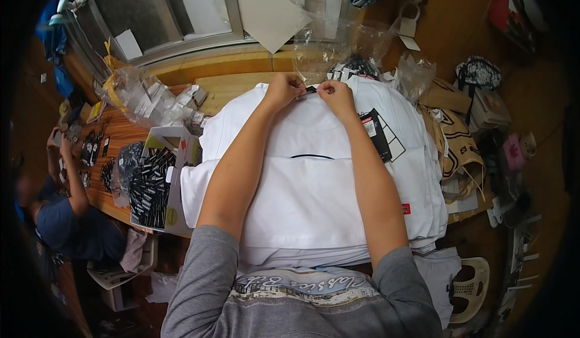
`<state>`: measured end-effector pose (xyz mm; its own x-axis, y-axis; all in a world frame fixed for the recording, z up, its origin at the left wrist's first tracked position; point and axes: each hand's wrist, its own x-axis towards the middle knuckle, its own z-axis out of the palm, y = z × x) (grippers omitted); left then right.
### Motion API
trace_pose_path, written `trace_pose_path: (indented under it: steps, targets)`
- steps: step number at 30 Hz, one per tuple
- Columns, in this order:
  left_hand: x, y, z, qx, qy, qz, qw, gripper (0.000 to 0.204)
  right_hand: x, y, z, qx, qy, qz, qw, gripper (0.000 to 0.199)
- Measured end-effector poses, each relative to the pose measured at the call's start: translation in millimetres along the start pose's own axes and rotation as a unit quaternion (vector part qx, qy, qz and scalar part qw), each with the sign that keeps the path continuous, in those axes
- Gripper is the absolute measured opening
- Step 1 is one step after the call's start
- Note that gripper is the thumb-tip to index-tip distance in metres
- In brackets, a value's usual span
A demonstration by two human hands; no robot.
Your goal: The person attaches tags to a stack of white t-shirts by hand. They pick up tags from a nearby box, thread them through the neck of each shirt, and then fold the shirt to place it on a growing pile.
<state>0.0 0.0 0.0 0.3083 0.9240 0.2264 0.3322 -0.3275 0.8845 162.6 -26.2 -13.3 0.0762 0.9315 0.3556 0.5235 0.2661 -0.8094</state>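
A white T-shirt (287, 199) lies spread out on top of a stack of white garments. At its far edge, by the neck, is a small black label (311, 90). My left hand (284, 91) pinches at the label's left end, fingers pressed together. From the other side my right hand (338, 99) pinches close to its right end. The fingertips partly hide what they grip. A thin black cord (312, 156) curves across the middle of the shirt. Right of my right forearm, a black hang tag (377, 135) rests on the white cloth.
An open box (175, 184) full of black tags stands left of the stack, beside plastic bags (142, 96). Clear plastic (326, 48) and more tags (356, 66) lie beyond it. Brown paper bags (456, 138) are at right. Another person (75, 217) works at far left.
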Motion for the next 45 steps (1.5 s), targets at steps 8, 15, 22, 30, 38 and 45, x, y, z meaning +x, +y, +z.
trace_pose_path:
  steps: [8,15,22,30,38,45]
  targets:
    - [-1.0,5.4,0.2,0.008,-0.013,0.039,0.999,0.006,-5.6,15.9,16.1,0.040,-0.035,-0.025,0.998,0.014]
    - [0.9,-3.1,-1.0,-0.042,-0.021,0.008,0.999,0.004,-9.9,-21.5,-6.8,0.391,-0.218,0.297,0.844,0.021]
    - [-3.3,6.2,-5.6,-0.139,-0.046,-0.046,0.988,0.003,-16.5,-28.5,0.5,0.361,-0.191,0.285,0.867,0.018]
    - [-2.8,6.8,-12.0,-0.251,-0.040,-0.135,0.958,0.009,-19.8,-31.4,11.7,0.364,-0.134,0.226,0.893,0.013]
    - [-10.4,-5.9,10.5,-0.007,0.069,0.028,0.997,0.014,-13.2,5.2,16.1,0.007,-0.011,-0.060,0.998,0.019]
    - [0.8,-12.1,11.7,0.097,0.068,0.071,0.990,0.022,-12.8,-2.8,11.3,-0.112,0.006,-0.063,0.992,0.015]
